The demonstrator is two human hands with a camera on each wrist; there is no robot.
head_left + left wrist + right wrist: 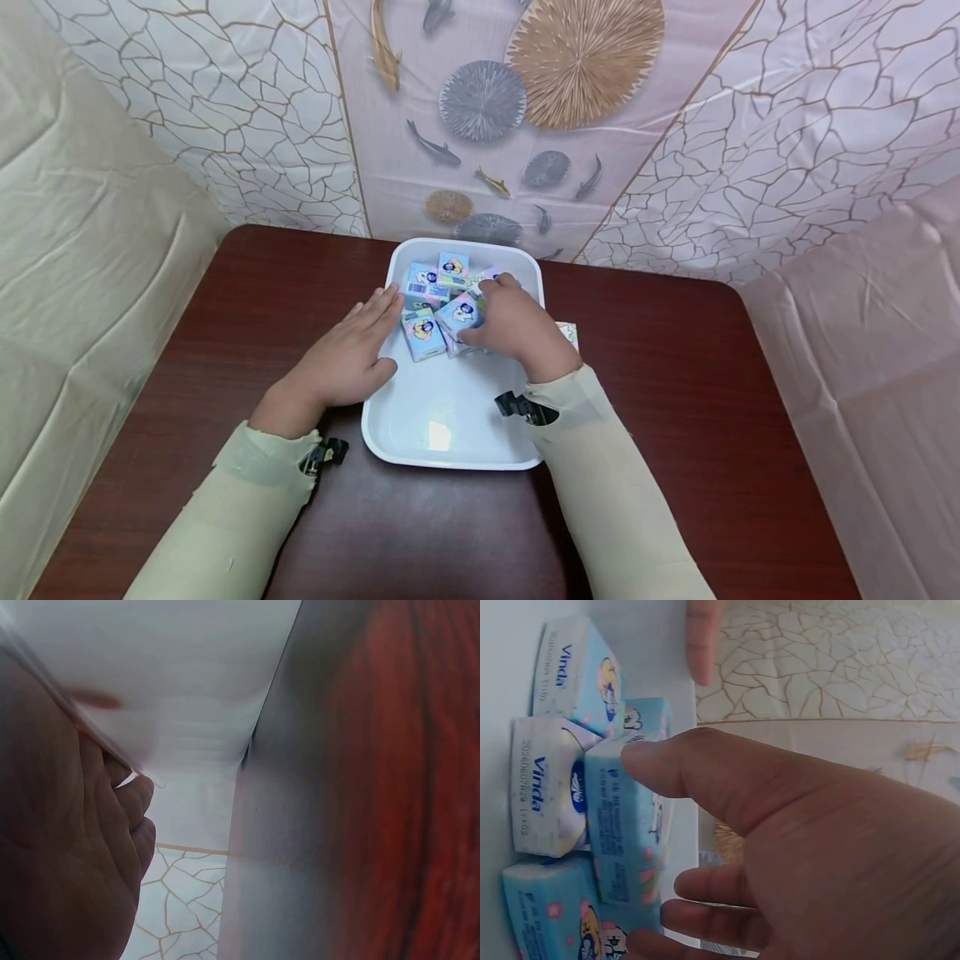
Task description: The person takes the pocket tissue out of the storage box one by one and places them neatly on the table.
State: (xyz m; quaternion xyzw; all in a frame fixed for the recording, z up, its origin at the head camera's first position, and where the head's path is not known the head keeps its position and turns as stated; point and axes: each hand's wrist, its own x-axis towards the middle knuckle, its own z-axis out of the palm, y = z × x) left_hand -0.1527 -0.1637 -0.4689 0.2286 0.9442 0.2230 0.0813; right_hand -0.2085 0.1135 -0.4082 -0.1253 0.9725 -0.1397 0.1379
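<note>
Two sleeves (622, 492): slanted inward from the near side.
Left hand (352, 350): fingers straight, along the tray's (450, 461) left rim; thumb apart.
Right hand (517, 321): reached over the right rim; thumb and fingers held a blue pack (460, 313), tilted on others (424, 332).
Tray room: packs bunched far; white floor showed nearer.
Table (675, 417): ran wide both sides.

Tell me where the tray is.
In the head view, the tray is midway along the far side of the table, the left hand at its left rim, the right hand over its right side, on a pack.
</note>
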